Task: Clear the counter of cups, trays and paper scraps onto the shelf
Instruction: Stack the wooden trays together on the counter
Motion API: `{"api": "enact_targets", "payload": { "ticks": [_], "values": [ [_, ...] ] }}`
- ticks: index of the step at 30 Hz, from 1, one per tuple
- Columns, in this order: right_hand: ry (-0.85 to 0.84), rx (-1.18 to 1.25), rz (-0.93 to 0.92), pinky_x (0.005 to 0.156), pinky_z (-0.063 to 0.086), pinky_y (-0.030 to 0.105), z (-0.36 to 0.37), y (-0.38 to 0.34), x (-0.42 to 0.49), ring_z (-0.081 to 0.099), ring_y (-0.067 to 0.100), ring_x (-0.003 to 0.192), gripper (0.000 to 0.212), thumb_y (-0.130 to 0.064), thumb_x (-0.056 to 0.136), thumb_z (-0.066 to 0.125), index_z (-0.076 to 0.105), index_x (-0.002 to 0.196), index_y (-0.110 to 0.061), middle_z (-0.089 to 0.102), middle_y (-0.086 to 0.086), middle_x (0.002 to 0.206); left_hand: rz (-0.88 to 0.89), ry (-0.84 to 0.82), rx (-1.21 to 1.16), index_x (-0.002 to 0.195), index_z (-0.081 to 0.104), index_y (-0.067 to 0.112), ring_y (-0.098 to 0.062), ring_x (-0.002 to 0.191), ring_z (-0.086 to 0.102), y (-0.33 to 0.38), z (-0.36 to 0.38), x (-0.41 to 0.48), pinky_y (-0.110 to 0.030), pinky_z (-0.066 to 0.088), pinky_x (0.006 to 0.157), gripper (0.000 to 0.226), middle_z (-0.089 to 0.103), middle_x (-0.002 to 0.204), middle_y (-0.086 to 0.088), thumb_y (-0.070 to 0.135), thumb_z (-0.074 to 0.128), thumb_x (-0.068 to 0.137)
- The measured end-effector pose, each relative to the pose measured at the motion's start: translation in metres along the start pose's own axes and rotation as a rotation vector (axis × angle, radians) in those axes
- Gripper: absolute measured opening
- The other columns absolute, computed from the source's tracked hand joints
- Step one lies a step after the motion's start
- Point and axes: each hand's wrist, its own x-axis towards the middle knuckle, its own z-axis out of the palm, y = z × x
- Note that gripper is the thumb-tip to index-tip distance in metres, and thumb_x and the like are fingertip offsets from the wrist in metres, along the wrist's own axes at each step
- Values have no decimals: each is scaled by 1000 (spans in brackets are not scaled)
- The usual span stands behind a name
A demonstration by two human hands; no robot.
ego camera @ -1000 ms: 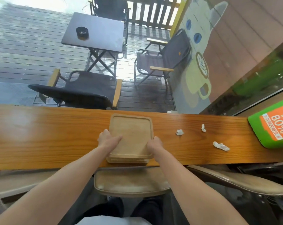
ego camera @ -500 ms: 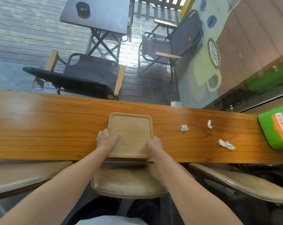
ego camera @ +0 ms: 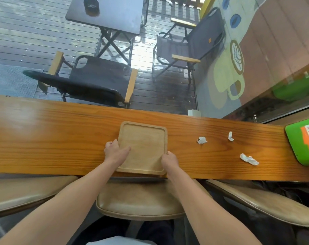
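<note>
One wooden tray (ego camera: 145,145) sits mid-counter, its near side at the counter's (ego camera: 53,138) near edge. Two hands hold it: the left hand (ego camera: 115,153) grips the left rim with the thumb laid on top, and the right hand (ego camera: 169,160) curls round the right rim by the near corner. Three paper scraps lie to the right, apart from each other: first scrap (ego camera: 202,140), second scrap (ego camera: 230,136), third scrap (ego camera: 249,159). A green sign (ego camera: 302,140) sits at the right end. Bare wood runs leftward from the tray.
</note>
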Motion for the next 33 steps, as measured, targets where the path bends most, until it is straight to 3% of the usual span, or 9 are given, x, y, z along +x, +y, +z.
{"api": "enact_targets", "payload": {
  "ticks": [7, 12, 15, 18, 22, 25, 27, 29, 33],
  "values": [
    [-29, -19, 5, 98, 52, 45, 1, -1, 2, 59, 25, 106, 26, -25, 103, 47, 57, 124, -15, 63, 6, 118, 9, -16, -48, 133, 53, 10, -33, 124, 50, -3, -4, -3, -53, 48, 103, 53, 47, 139, -15, 37, 70, 91],
    [-45, -33, -18, 100, 50, 43, 1, -1, 0, 60, 25, 112, 31, -19, 102, 48, 59, 130, -16, 65, 6, 125, -17, -42, -104, 145, 45, 7, -33, 126, 53, -2, -8, 0, -52, 50, 102, 65, 50, 143, -16, 35, 69, 92],
    [-84, -4, -9, 90, 52, 34, -2, -1, -3, 59, 20, 108, 35, -17, 101, 48, 57, 135, -16, 64, 4, 126, -30, -56, -79, 140, 50, 6, -32, 120, 57, -1, -11, 3, -48, 54, 98, 59, 52, 138, -15, 33, 70, 92],
    [-100, 22, -7, 77, 51, 28, -5, -1, -5, 61, 17, 100, 35, -17, 100, 49, 58, 134, -17, 65, -1, 112, -42, -47, -48, 131, 56, 5, -30, 111, 61, 0, -12, 4, -36, 57, 80, 49, 59, 130, -15, 31, 70, 92],
    [-64, 63, 9, 65, 47, 23, -1, -1, -4, 59, 9, 86, 34, -19, 98, 55, 59, 132, -15, 64, -8, 96, -65, 5, 86, 122, 60, 4, -31, 105, 63, 1, -8, 3, -47, 55, 92, 48, 63, 119, -15, 39, 69, 91],
    [-30, 112, 34, 85, 50, 32, 6, 3, 1, 61, 19, 103, 40, -26, 95, 59, 58, 133, -15, 66, 0, 117, -79, 37, 85, 115, 64, 4, -30, 98, 65, -1, -7, 6, -46, 57, 88, 48, 68, 112, -14, 45, 68, 90],
    [-15, 165, 66, 100, 46, 38, 10, 6, 4, 55, 25, 119, 55, -32, 93, 62, 50, 143, -14, 59, 4, 135, -131, 53, 9, 122, 63, 3, -31, 105, 64, -2, -7, 9, -42, 55, 88, 56, 68, 117, -15, 48, 68, 89],
    [9, 201, 97, 104, 42, 40, 9, 6, 10, 49, 28, 128, 70, -39, 90, 65, 40, 150, -13, 51, 7, 145, -217, 56, -100, 132, 57, 2, -34, 115, 61, -1, -6, 13, -41, 53, 91, 70, 64, 127, -16, 54, 69, 86],
    [-24, 293, 136, 106, 43, 44, -3, 0, 23, 53, 31, 124, 88, -51, 79, 75, 41, 147, -7, 54, 12, 141, -325, -52, -290, 146, 38, 3, -37, 124, 55, 1, 2, 22, -52, 47, 105, 97, 55, 138, -17, 68, 66, 80]
  ]
}}
